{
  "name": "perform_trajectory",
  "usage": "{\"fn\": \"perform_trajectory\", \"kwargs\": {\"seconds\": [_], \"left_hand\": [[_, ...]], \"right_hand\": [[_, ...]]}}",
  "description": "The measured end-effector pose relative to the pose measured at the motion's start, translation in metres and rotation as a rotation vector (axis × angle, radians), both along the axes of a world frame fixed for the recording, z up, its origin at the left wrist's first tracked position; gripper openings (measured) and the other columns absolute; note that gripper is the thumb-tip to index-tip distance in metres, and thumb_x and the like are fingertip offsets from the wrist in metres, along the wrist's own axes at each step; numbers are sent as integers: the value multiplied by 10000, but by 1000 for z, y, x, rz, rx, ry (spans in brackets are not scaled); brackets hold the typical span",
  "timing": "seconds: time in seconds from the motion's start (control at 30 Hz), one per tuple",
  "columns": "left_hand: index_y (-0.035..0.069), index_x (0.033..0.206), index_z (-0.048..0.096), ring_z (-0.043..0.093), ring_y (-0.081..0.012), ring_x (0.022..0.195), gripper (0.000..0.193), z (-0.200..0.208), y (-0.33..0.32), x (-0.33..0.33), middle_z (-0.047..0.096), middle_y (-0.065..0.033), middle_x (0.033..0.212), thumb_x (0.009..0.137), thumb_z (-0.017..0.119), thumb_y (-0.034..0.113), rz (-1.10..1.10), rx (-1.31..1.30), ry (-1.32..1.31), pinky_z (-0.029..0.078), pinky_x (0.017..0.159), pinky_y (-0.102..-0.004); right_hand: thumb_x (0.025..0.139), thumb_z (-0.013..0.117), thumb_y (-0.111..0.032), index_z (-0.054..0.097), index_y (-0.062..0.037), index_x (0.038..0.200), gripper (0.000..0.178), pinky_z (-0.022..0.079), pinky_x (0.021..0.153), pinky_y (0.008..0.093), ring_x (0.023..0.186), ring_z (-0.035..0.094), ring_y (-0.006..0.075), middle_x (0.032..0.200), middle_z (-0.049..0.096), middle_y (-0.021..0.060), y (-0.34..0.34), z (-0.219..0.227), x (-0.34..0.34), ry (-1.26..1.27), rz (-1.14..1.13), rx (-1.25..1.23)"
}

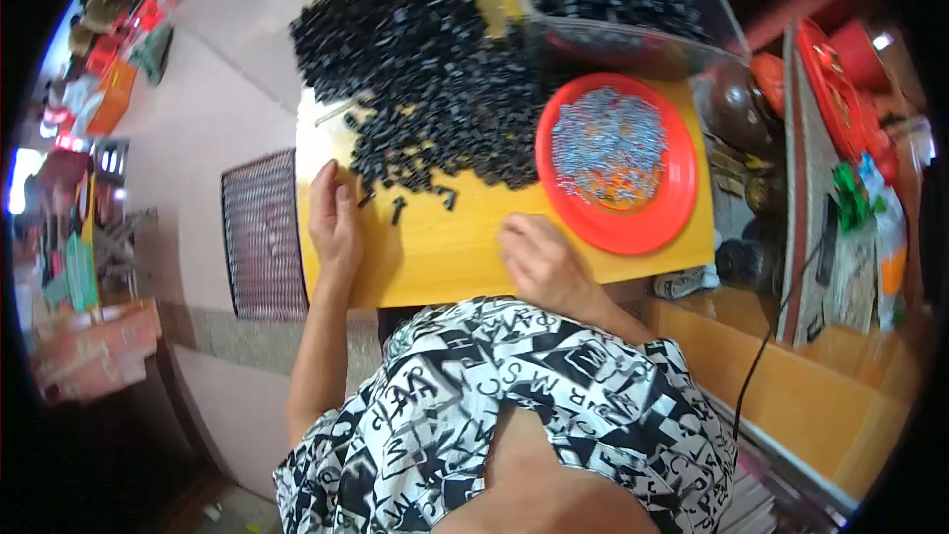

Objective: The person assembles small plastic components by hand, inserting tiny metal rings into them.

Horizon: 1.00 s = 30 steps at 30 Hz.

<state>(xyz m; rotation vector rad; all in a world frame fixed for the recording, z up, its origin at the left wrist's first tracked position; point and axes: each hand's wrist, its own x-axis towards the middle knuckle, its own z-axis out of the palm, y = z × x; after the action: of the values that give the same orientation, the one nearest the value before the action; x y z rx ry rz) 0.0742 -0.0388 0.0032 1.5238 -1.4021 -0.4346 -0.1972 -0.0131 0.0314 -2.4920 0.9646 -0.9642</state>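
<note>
A large heap of small black plastic parts (435,99) covers the far part of a yellow table (435,272), with a few loose ones near me. My left hand (336,222) rests at the table's left edge beside the heap. It is seen edge-on, thumb apart from the fingers, with nothing visible in it. My right hand (534,257) is over the near side of the table, left of a red round plate (677,178). Its fingers are curled together; what they hold, if anything, is hidden. Many small silvery metal pins or screws (608,143) lie in the plate.
A clear plastic bin (638,35) with more black parts stands at the far right. Left of the table is a dark mesh basket (265,237). At right, a shelf (791,188) carries red trays and bags, and a black cable (756,366) hangs down.
</note>
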Motion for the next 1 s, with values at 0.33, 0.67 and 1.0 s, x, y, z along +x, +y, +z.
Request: {"fn": "perform_trajectory", "kwargs": {"seconds": [0.33, 0.67, 1.0], "left_hand": [[-27, 1133, 446, 445, -260, 1074, 311, 0, -2, 0, 464, -154, 1151, 853, 469, 105, 38, 28, -57, 340, 915, -321], [-43, 1164, 369, 385, -336, 1119, 375, 13, -8, -11, 392, -209, 1191, 820, 473, 64, 33, 161, -209, 297, 952, -375], [42, 860, 547, 447, -306, 892, 218, 38, -51, -27, 464, -145, 924, 652, 596, -1, 50, 66, -373, 351, 782, -378]], "right_hand": [[614, 609, -34, 542, 12, 968, 362, 407, 823, 380, 1009, 483, 301, 1068, 505, 150, -16, -7, 4, 116, -26, 219], [626, 572, 13, 562, 22, 919, 293, 432, 809, 361, 939, 530, 299, 970, 564, 132, -22, -9, 4, 36, -110, 309], [615, 544, 42, 556, 38, 934, 319, 406, 840, 371, 985, 499, 314, 1007, 547, 137, -18, -3, 8, 69, -164, 370]]}}
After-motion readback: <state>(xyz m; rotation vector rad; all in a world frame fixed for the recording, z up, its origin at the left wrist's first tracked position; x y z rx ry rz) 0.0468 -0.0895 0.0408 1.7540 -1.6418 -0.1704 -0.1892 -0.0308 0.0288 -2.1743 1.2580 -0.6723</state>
